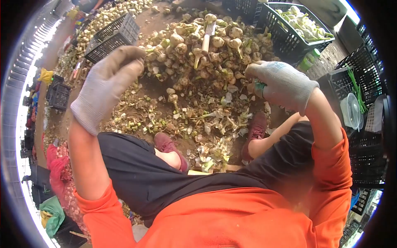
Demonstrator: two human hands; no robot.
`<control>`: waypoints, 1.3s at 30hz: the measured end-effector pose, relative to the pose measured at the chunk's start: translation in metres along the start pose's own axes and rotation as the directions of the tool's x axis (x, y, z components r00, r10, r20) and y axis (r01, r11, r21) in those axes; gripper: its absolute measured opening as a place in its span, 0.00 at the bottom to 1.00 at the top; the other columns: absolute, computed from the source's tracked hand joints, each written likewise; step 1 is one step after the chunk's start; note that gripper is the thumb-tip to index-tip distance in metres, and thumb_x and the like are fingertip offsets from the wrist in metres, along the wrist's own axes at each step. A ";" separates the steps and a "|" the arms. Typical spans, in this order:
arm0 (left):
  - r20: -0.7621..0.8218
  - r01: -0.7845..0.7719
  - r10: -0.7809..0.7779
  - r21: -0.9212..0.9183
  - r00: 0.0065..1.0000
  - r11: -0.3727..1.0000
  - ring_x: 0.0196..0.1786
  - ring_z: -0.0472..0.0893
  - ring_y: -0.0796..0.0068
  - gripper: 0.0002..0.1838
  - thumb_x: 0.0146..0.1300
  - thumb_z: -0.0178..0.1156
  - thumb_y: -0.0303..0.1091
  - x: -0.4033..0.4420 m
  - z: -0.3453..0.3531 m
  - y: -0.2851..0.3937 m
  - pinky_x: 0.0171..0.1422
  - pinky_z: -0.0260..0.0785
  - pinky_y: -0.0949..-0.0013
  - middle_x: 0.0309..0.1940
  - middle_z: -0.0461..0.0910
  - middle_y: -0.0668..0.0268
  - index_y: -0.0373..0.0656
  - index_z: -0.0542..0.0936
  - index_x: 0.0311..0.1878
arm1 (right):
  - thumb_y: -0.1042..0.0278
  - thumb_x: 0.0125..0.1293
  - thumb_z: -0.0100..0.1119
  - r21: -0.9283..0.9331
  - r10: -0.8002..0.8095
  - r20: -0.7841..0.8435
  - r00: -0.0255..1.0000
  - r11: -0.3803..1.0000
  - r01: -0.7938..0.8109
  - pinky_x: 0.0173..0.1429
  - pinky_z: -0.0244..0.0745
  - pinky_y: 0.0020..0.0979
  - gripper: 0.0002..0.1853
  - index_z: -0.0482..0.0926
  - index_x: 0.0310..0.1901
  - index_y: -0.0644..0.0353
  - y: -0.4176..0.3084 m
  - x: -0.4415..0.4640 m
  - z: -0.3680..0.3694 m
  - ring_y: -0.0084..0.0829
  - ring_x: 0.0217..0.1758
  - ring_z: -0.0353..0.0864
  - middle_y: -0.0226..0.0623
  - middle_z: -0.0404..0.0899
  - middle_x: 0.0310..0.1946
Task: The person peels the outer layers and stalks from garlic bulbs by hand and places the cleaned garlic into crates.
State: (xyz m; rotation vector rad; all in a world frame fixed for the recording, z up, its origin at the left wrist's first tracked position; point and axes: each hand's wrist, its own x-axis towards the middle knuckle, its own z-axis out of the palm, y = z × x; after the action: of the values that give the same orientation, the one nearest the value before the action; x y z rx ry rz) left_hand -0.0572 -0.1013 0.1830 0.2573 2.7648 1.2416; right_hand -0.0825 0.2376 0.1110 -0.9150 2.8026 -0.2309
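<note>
My left hand (pixel 108 84), in a pale grey work glove, is raised at the left of the garlic pile. Its fingers are bent but apart from the thumb, with nothing visible between them. My right hand (pixel 283 84), gloved too, is curled at the pile's right side; a bit of green (pixel 259 87) shows at its fingers, too little to name. Between the hands lies a heap of garlic bulbs (pixel 182 49) with cut stems. A short tool with a wooden handle and flat metal blade (pixel 206 43) rests on top. One bulb (pixel 172 98) sits apart, nearer me.
Peelings and stem trimmings (pixel 206 136) cover the ground around my shoes. A black crate (pixel 113 37) stands at the upper left. Another crate (pixel 285 41), holding garlic, is at the upper right. A red mesh sack (pixel 62 173) leans by my left side.
</note>
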 end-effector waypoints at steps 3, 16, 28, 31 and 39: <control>0.149 0.006 -0.043 0.236 0.988 0.972 0.53 0.76 0.78 0.17 0.69 0.56 0.30 0.014 -0.001 -0.035 0.61 0.69 0.72 0.49 0.79 0.66 0.37 0.77 0.59 | 0.63 0.65 0.59 -0.069 0.058 0.128 0.990 0.996 -0.050 0.54 0.75 0.46 0.16 0.77 0.51 0.63 0.011 0.034 0.008 0.52 0.51 0.80 0.49 0.81 0.43; 0.296 -0.139 0.035 0.338 0.954 0.931 0.52 0.81 0.52 0.25 0.52 0.64 0.31 -0.002 -0.042 -0.107 0.59 0.71 0.56 0.48 0.81 0.52 0.37 0.77 0.56 | 0.56 0.62 0.65 0.005 -0.049 0.265 0.963 0.999 0.049 0.60 0.75 0.46 0.26 0.74 0.57 0.61 -0.058 0.250 0.180 0.49 0.60 0.75 0.47 0.75 0.54; 0.232 0.175 -0.282 0.393 0.931 0.903 0.46 0.82 0.53 0.26 0.44 0.65 0.42 -0.011 -0.039 -0.130 0.54 0.73 0.58 0.43 0.82 0.54 0.38 0.83 0.47 | 0.44 0.69 0.53 -0.014 -0.054 0.204 0.977 0.998 0.059 0.67 0.70 0.43 0.27 0.78 0.58 0.57 -0.063 0.377 0.308 0.45 0.64 0.75 0.42 0.75 0.63; 0.228 0.183 -0.297 0.416 0.927 0.890 0.46 0.83 0.53 0.25 0.44 0.65 0.42 -0.014 -0.037 -0.129 0.53 0.73 0.58 0.43 0.82 0.54 0.38 0.83 0.46 | 0.43 0.66 0.58 -0.054 -0.062 0.611 0.789 0.991 0.120 0.63 0.74 0.42 0.28 0.80 0.58 0.55 -0.071 0.363 0.285 0.47 0.57 0.81 0.44 0.79 0.58; 0.251 0.197 -0.315 0.403 0.915 0.894 0.46 0.82 0.52 0.27 0.42 0.66 0.41 -0.019 -0.037 -0.121 0.54 0.72 0.57 0.44 0.82 0.53 0.37 0.82 0.47 | 0.62 0.62 0.64 0.040 -0.055 0.349 0.936 0.998 0.044 0.58 0.77 0.41 0.20 0.80 0.56 0.54 -0.101 0.333 0.269 0.39 0.58 0.78 0.43 0.77 0.54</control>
State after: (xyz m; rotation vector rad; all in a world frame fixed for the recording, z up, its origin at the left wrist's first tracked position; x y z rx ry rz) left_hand -0.0584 -0.2111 0.1176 0.0918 2.6205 0.5529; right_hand -0.2297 -0.0662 -0.1716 -0.9179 2.4445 -0.1057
